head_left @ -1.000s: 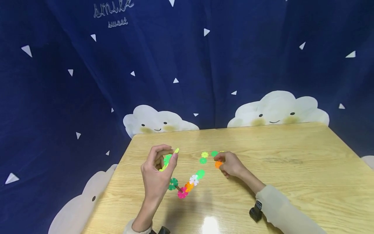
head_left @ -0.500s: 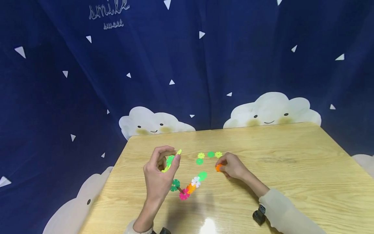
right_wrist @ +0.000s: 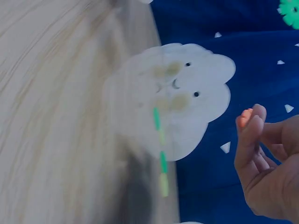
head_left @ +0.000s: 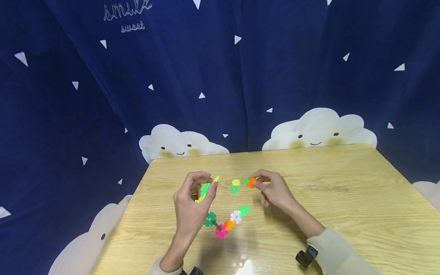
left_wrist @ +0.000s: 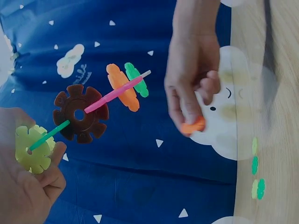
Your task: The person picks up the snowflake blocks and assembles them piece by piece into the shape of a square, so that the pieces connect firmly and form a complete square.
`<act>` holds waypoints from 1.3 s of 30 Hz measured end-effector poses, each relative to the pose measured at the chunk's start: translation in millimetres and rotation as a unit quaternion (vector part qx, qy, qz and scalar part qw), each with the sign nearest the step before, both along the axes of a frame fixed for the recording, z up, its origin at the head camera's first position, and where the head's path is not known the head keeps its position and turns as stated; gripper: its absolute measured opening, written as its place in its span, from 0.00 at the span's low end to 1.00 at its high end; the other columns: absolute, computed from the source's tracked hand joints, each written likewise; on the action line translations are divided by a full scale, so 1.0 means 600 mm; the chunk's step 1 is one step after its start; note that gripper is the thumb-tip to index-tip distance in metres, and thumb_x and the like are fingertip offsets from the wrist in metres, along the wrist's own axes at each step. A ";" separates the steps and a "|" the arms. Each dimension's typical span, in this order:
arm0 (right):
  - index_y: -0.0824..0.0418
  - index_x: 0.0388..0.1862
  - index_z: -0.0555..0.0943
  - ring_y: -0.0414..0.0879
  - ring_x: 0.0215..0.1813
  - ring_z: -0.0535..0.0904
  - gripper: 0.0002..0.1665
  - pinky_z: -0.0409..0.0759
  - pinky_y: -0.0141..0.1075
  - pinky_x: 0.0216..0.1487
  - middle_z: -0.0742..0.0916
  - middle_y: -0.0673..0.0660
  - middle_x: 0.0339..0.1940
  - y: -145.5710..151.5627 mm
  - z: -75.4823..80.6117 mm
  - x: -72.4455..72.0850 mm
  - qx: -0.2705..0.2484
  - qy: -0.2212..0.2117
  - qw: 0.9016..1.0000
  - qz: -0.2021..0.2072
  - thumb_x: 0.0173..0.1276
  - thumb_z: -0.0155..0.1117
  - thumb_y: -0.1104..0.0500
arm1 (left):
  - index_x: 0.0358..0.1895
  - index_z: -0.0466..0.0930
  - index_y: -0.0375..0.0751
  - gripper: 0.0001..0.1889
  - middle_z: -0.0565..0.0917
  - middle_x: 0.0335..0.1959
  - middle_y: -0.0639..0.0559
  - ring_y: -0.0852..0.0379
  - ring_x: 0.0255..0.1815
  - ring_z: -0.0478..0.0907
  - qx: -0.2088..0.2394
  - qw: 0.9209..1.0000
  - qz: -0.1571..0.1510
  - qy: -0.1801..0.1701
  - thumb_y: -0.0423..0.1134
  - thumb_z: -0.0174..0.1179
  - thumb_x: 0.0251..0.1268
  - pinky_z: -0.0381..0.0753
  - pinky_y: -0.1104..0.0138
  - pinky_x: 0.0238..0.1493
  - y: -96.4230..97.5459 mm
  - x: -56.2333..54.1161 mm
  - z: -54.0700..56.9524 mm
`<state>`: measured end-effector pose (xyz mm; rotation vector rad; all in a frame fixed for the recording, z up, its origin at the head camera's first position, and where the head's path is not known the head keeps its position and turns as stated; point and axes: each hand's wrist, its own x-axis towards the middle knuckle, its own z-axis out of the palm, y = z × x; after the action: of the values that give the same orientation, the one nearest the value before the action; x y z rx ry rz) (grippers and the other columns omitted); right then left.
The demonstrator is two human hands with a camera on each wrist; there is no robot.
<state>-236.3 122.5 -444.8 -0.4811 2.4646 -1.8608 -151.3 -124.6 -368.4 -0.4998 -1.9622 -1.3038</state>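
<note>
My left hand (head_left: pixel 192 206) pinches a yellow slotted snowflake disc (left_wrist: pixel 33 148) at one end of a linked chain. Curving away from it, the chain takes in a dark green disc (head_left: pixel 210 219), a brown disc (left_wrist: pixel 80 113), a pink disc (head_left: pixel 221 231), an orange one, a white disc (head_left: pixel 236 217) and a light green disc (head_left: pixel 244 210) at its far end. Between thumb and fingertips, my right hand (head_left: pixel 277 191) grips a loose orange snowflake disc (head_left: pixel 252 183), raised apart from the chain. The fingers partly cover that disc in both wrist views.
Several loose discs lie on the wooden table (head_left: pixel 343 198) beyond the hands, among them a yellow disc (head_left: pixel 235 182) and a green disc (head_left: pixel 233 189). A dark blue curtain (head_left: pixel 192 68) with printed clouds hangs behind the table's far edge.
My right hand has picked the orange disc off the table, lifting it and bringing it left. My left hand has shifted slightly right with the chain.
</note>
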 end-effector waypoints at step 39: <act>0.69 0.52 0.80 0.47 0.11 0.70 0.11 0.63 0.35 0.11 0.87 0.56 0.35 -0.043 0.133 0.103 -0.202 0.132 0.969 0.052 0.72 0.67 0.70 | 0.44 0.89 0.46 0.11 0.73 0.21 0.58 0.64 0.19 0.58 -0.052 0.997 -0.043 0.029 0.34 0.72 0.58 0.59 0.73 0.19 0.020 0.006 -0.004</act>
<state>-174.6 96.8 -365.0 -0.9047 2.1336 -2.3985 -147.9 -112.5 -370.9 -0.6724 -1.9870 -1.2309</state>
